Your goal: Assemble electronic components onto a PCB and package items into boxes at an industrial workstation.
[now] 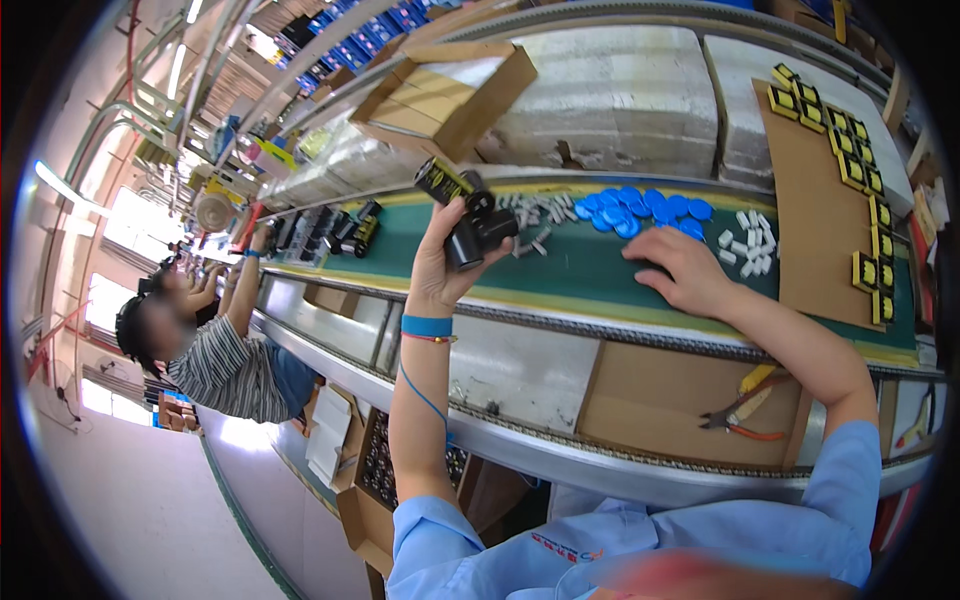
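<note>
My left hand point(435, 262), raised over the belt, is closed around several black cylindrical cans point(464, 246). One of these, a can with yellow print point(440, 181), sticks up at the top of the bunch. My right hand point(688, 272) is over the green belt, fingers apart, with nothing visible in it. Just beyond its fingertips lies a heap of blue round discs point(628, 226). Small white cylindrical pieces point(748, 244) are scattered to the right of the discs. More white pieces point(540, 212) lie between the discs and my left hand, partly hidden by the cans.
At right, a cardboard sheet point(800, 215) bears rows of yellow-and-black square parts point(852, 160). Pliers point(745, 405) lie on the cardboard-lined shelf below the belt. An open carton point(440, 95) stands beyond the belt. More black parts point(345, 232) sit farther left, near a seated co-worker point(225, 360).
</note>
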Tool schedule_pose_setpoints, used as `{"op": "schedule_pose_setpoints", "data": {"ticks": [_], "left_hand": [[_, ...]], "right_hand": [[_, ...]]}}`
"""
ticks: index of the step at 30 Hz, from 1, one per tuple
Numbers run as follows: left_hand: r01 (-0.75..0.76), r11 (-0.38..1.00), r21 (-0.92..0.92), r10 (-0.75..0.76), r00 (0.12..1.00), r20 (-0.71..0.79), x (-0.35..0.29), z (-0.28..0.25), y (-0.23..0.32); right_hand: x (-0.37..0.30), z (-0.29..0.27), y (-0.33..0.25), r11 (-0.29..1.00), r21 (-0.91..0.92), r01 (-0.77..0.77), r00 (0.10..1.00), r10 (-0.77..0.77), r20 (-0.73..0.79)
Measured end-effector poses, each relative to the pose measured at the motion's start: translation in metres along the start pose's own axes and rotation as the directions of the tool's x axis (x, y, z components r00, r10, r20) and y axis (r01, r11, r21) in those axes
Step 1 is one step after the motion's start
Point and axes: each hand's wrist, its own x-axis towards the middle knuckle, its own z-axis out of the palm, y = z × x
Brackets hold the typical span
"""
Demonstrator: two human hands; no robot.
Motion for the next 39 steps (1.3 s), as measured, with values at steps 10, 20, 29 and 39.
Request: {"op": "schedule_pose_setpoints", "data": {"ticks": [10, 20, 29, 39], "left_hand": [[0.29, 0.931, -0.22, -0.264, 0.954, 0.139, -0.014, 0.071, -0.088], [0.316, 0.913, -0.256, -0.297, 0.948, 0.112, 0.003, 0.086, -0.116], [0.274, 0.914, -0.299, -0.27, 0.961, 0.056, 0.008, 0.065, -0.104], [0.37, 0.901, -0.225, -0.318, 0.918, 0.236, -0.008, 0.065, -0.097]], "right_hand": [[0.005, -0.006, 0.007, 0.639, 0.716, -0.281, 0.956, 0.249, 0.153], [0.004, -0.01, 0.004, 0.287, 0.85, -0.441, 0.863, 0.395, 0.315], [0.004, -0.026, 0.017, -0.059, 0.925, -0.375, 0.819, 0.445, 0.361], [0.005, -0.031, 0.003, 0.589, 0.752, -0.296, 0.949, 0.273, 0.159]]}}
